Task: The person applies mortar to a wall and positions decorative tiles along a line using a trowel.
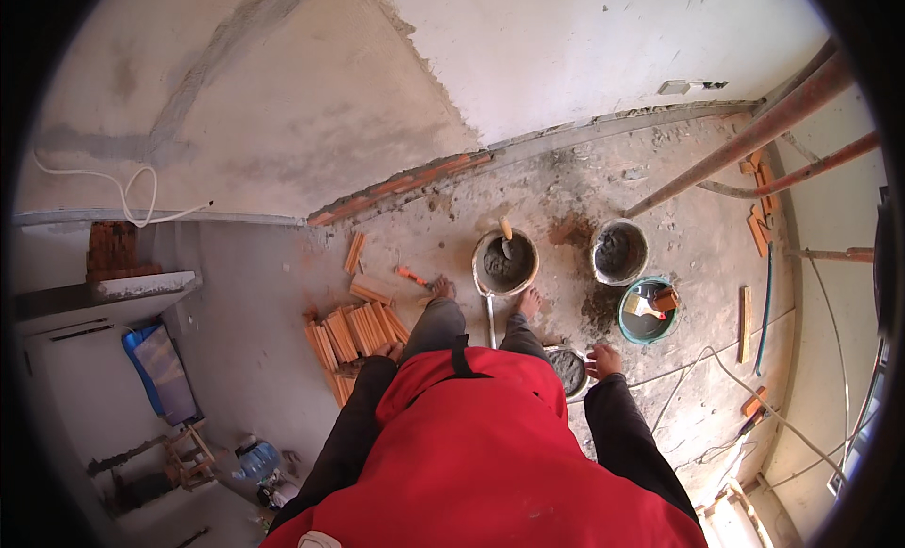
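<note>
My left hand (386, 351) hangs low at the edge of a stack of orange bricks (351, 331); its fingers are too small and too hidden to read. Beside the rim of a bucket of grey mortar (567, 367), my right hand (604, 361) has its fingers apart and nothing in it. Ahead, between my bare feet, stands another bucket of mortar (500, 273). A trowel (507, 233) with a wooden handle rests in that one, blade in the mortar. An orange-handled tool (412, 276) lies on the floor by my left foot.
A third mortar bucket (617, 253) and a teal bucket (649, 312) holding a brush (645, 307) stand to the right. Red props (735, 157) slant down to the floor there. A low brick course (405, 183) runs along the wall ahead. A cable (745, 383) loops at right.
</note>
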A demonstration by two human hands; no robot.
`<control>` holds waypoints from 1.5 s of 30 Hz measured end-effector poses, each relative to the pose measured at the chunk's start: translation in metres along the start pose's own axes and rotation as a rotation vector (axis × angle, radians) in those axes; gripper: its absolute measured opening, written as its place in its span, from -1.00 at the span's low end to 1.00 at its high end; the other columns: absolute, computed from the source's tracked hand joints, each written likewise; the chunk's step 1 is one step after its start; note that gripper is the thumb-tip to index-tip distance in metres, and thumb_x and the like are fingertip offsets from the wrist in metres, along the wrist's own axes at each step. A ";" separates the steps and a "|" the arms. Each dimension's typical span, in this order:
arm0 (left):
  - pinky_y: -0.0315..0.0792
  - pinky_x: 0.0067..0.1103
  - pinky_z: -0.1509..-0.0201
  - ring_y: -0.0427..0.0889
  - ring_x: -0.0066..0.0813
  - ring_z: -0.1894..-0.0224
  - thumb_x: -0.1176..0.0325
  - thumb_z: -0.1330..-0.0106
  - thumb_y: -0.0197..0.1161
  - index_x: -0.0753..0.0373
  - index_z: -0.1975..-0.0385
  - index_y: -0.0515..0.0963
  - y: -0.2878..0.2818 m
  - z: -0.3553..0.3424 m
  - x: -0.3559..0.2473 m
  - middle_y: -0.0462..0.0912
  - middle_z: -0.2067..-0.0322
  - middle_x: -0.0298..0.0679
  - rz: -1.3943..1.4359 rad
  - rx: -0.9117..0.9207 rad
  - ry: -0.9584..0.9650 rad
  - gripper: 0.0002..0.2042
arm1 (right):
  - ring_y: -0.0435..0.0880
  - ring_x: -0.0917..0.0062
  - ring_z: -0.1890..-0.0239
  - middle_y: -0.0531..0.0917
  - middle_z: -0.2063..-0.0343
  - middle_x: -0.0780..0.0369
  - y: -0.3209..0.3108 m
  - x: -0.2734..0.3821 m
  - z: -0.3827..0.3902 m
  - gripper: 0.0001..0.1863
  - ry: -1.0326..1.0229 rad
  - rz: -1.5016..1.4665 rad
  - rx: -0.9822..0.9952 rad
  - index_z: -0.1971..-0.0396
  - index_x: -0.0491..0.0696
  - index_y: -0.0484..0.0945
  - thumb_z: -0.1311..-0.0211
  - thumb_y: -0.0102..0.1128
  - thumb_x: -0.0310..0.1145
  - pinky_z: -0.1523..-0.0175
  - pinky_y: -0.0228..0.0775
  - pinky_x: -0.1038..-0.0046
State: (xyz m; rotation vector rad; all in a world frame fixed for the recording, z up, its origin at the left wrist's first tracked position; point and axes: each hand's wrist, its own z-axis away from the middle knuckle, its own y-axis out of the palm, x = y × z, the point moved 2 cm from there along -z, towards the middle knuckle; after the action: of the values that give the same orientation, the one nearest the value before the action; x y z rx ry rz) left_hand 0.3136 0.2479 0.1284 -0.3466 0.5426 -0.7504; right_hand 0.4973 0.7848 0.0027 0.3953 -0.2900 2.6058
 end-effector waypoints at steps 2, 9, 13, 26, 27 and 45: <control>0.46 -0.56 0.10 0.59 -0.57 0.18 -0.04 -0.43 0.07 0.14 0.00 0.59 -0.001 0.005 -0.011 0.67 0.19 -0.36 0.015 -0.013 -0.010 -0.59 | 0.64 0.45 0.57 0.65 0.38 0.18 -0.002 -0.005 -0.001 -0.71 0.022 0.001 -0.023 0.04 -0.02 0.53 -0.35 0.02 -0.22 0.55 0.52 0.40; 0.47 -0.58 0.10 0.57 -0.59 0.20 -0.04 -0.44 0.07 0.13 -0.06 0.55 -0.011 -0.008 0.014 0.65 0.18 -0.38 0.129 0.010 -0.048 -0.58 | 0.63 0.46 0.56 0.65 0.40 0.20 0.024 0.001 -0.012 -0.71 0.067 0.085 0.019 0.04 -0.01 0.54 -0.34 0.02 -0.22 0.54 0.52 0.37; 0.47 -0.59 0.11 0.55 -0.60 0.23 -0.01 -0.46 0.06 0.12 -0.09 0.53 -0.013 -0.008 -0.012 0.63 0.18 -0.41 0.153 0.108 -0.103 -0.60 | 0.61 0.47 0.60 0.63 0.42 0.21 0.055 0.017 -0.024 -0.74 0.041 0.155 0.072 0.07 0.00 0.54 -0.34 0.05 -0.23 0.56 0.51 0.37; 0.35 -0.44 -0.23 0.53 -0.24 -0.14 -0.19 -0.30 0.12 0.19 -0.26 0.36 -0.041 -0.155 -0.069 0.55 -0.11 -0.07 -0.245 0.487 0.010 -0.32 | 0.70 0.45 0.50 0.71 0.43 0.18 0.203 0.099 -0.037 -0.74 -0.269 0.497 0.131 0.15 -0.10 0.61 -0.26 0.10 -0.29 0.42 0.53 0.40; 0.33 -0.42 -0.26 0.49 -0.21 -0.19 -0.21 -0.29 0.12 0.18 -0.31 0.30 -0.038 -0.168 -0.080 0.50 -0.16 -0.05 -0.346 0.528 0.004 -0.28 | 0.71 0.39 0.42 0.71 0.41 0.16 0.215 0.109 -0.031 -0.73 -0.330 0.596 0.077 0.18 -0.08 0.62 -0.23 0.11 -0.26 0.32 0.53 0.36; 0.30 -0.11 -0.30 0.24 0.26 -0.32 -0.14 -0.09 0.36 -0.20 -0.48 -0.24 0.090 -0.243 -0.120 -0.14 -0.40 0.12 -0.956 0.542 -0.414 0.04 | 0.24 0.11 -0.35 0.30 -0.30 0.00 0.393 0.017 -0.207 -0.29 -0.146 1.236 0.470 -0.33 -0.11 0.17 -0.20 0.09 -0.19 -0.39 0.07 0.12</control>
State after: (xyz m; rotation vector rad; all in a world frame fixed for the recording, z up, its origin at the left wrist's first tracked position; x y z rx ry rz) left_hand 0.1504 0.3704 -0.0709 -0.2290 -0.2764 -1.6510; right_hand 0.2429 0.5108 -0.2373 0.7340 0.1082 3.8827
